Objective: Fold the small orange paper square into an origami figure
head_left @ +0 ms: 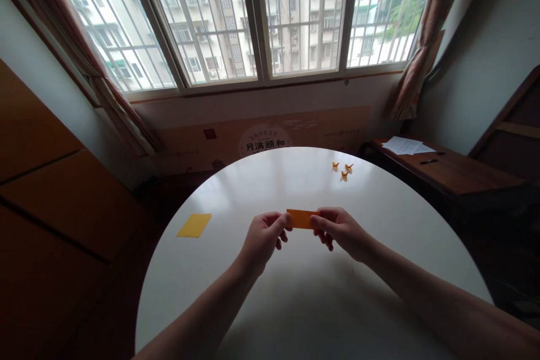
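Note:
Between my two hands, a folded orange paper [301, 219] in the shape of a narrow rectangle is held up above the white table. My left hand [266, 234] pinches its left end between thumb and fingers. On the right end, my right hand [337, 229] has a similar pinch, thumb on the near face. Yellow square paper [194, 225] lies flat on the table to the left; whether it is one sheet or a stack I cannot tell. Three small folded paper birds [345, 176] stand together towards the far right of the tabletop.
The round white table [253, 180] has its far edge near the wall under the window. A wooden side table [459, 171] with white papers [407, 145] stands to the right. Orange-brown cabinet panels [54, 202] rise at the left, and curtains [116, 98] frame the window.

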The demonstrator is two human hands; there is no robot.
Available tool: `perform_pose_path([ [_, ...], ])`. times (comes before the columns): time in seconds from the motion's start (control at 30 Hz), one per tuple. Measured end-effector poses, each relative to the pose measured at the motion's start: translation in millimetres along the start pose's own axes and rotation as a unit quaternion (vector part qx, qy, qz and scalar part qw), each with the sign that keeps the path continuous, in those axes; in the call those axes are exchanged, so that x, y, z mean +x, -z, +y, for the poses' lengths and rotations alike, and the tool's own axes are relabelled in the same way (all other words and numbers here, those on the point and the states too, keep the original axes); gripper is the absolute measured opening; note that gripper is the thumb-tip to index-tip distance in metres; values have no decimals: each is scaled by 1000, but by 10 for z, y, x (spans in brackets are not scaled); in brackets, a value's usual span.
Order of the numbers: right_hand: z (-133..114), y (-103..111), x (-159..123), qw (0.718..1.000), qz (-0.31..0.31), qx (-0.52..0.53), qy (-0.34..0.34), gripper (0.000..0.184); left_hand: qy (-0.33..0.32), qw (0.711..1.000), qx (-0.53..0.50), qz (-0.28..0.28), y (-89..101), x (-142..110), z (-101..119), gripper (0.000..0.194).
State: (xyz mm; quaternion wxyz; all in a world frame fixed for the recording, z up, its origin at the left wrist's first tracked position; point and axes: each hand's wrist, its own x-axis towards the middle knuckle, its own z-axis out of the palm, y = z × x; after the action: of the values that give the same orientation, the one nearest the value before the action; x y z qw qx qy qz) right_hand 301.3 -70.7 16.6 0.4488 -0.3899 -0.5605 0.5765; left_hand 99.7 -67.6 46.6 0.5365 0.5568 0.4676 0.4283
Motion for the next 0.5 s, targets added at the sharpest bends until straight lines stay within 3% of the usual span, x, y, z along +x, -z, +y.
perform_pose_path([
  [0.17, -17, 16, 25, 999, 37, 4, -16, 41, -35, 998, 47, 27, 24, 43, -55, 34],
  [0.3, 7, 46, 49, 997, 53, -63, -10, 35, -130, 987, 85, 44, 62, 67, -77, 31],
  [0.4, 28, 74, 57, 989, 34, -146, 13, 28, -194, 968, 157, -3, 84, 50, -49, 30],
  [0.5, 29, 97, 50, 983, 8, -181, 41, 28, -184, 957, 207, -84, 91, 27, -24, 32],
])
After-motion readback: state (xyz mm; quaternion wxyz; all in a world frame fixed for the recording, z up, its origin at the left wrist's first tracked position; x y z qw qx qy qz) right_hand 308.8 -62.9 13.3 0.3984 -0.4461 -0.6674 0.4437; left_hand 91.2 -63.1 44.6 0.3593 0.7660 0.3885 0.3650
